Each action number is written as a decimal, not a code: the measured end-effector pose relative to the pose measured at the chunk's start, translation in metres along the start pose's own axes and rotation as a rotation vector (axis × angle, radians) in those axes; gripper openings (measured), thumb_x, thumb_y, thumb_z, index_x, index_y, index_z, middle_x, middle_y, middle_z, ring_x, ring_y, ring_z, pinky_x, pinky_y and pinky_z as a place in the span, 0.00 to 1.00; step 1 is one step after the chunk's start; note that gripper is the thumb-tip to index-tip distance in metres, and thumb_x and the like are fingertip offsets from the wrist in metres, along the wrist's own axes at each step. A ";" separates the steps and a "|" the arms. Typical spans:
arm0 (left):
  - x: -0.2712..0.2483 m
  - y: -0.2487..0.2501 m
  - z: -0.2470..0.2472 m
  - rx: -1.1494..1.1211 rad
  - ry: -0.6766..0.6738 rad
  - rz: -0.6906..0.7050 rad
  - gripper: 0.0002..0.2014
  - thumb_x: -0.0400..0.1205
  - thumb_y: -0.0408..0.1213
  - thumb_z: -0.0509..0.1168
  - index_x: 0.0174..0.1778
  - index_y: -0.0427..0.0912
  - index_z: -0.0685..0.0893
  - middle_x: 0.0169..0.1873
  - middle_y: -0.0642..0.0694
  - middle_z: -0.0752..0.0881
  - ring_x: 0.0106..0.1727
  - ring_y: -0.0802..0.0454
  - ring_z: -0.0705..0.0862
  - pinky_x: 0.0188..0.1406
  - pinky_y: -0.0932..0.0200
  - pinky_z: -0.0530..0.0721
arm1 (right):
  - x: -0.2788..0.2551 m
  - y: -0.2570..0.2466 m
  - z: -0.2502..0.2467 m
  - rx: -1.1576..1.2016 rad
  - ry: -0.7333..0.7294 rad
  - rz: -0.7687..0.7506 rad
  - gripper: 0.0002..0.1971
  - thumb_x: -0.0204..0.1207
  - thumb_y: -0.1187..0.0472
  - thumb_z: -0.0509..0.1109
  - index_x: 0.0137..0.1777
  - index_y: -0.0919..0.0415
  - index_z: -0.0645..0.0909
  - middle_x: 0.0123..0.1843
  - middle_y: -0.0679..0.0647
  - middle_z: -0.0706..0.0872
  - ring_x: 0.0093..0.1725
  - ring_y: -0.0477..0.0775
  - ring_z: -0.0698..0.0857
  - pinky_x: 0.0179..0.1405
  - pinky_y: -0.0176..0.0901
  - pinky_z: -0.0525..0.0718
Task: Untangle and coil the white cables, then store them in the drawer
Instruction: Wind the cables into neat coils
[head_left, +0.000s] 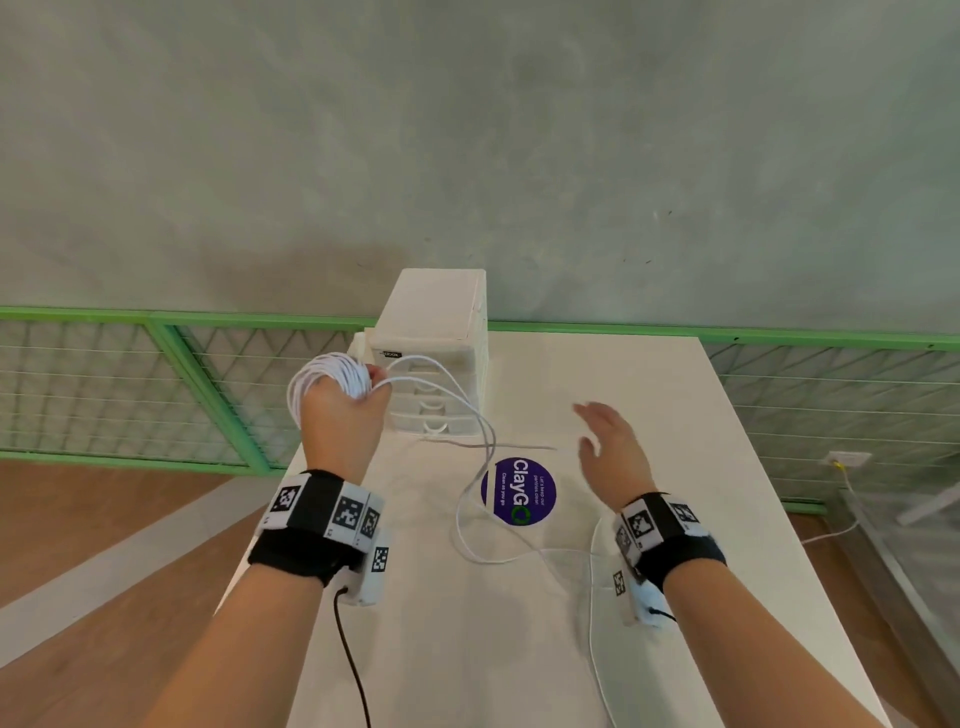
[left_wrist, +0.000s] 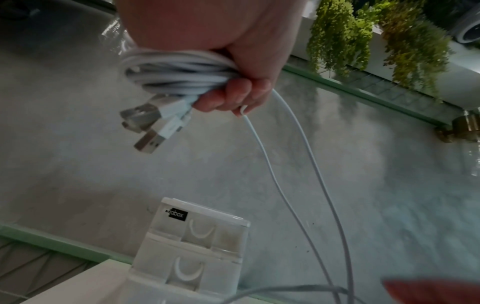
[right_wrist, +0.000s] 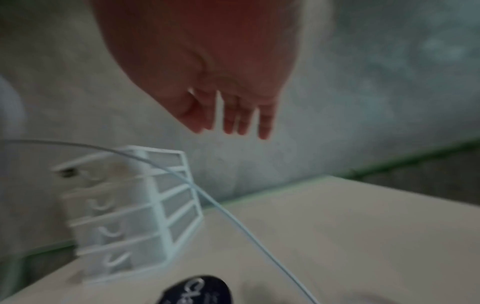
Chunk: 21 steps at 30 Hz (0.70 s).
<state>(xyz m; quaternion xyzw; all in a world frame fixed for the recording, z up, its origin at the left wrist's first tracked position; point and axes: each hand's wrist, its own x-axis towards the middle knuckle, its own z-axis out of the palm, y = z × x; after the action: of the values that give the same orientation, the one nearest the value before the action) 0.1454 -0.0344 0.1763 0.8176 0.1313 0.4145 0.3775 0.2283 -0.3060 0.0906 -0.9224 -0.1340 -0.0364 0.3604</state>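
Note:
My left hand (head_left: 345, 410) is raised in front of the drawer unit and grips a coil of white cables (head_left: 332, 376) wound round its fingers. In the left wrist view the coil (left_wrist: 176, 72) shows USB plugs (left_wrist: 153, 127) sticking out below the fingers (left_wrist: 233, 96). Two loose strands (head_left: 483, 441) trail from the coil down to the table and loop across it. My right hand (head_left: 605, 441) hovers open above the table, right of the strands, holding nothing; its fingers (right_wrist: 241, 117) are straight. The white drawer unit (head_left: 441, 353) stands at the table's far edge, all its drawers closed.
A round purple sticker (head_left: 519, 491) lies on the white table (head_left: 675, 415) between my hands. A green wire-mesh railing (head_left: 171, 384) runs behind the table's far and left sides. Another white cable (head_left: 597, 649) runs along the table toward its near edge.

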 end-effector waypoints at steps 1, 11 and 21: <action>-0.002 0.004 0.002 -0.010 -0.003 0.010 0.12 0.74 0.27 0.67 0.24 0.40 0.77 0.20 0.53 0.73 0.24 0.57 0.73 0.28 0.70 0.67 | 0.000 -0.016 0.003 0.024 -0.033 -0.153 0.25 0.78 0.67 0.61 0.76 0.55 0.69 0.78 0.54 0.69 0.77 0.54 0.66 0.77 0.43 0.62; -0.005 -0.001 0.000 -0.039 -0.014 -0.075 0.13 0.74 0.28 0.67 0.26 0.45 0.76 0.21 0.52 0.76 0.25 0.60 0.75 0.28 0.65 0.70 | 0.002 -0.054 0.035 0.136 -0.232 -0.024 0.16 0.79 0.68 0.59 0.60 0.58 0.84 0.44 0.57 0.88 0.42 0.55 0.82 0.44 0.39 0.74; -0.049 -0.086 -0.011 0.359 -0.177 -0.383 0.14 0.73 0.30 0.71 0.21 0.41 0.77 0.20 0.46 0.74 0.24 0.47 0.72 0.22 0.61 0.63 | 0.020 -0.011 -0.008 0.803 0.374 0.602 0.13 0.83 0.63 0.50 0.52 0.60 0.77 0.32 0.52 0.78 0.14 0.51 0.77 0.25 0.42 0.79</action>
<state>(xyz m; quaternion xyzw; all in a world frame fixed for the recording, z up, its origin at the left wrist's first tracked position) 0.1151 0.0041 0.0898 0.8648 0.3211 0.2326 0.3081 0.2447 -0.2990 0.1068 -0.6875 0.1996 -0.0411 0.6970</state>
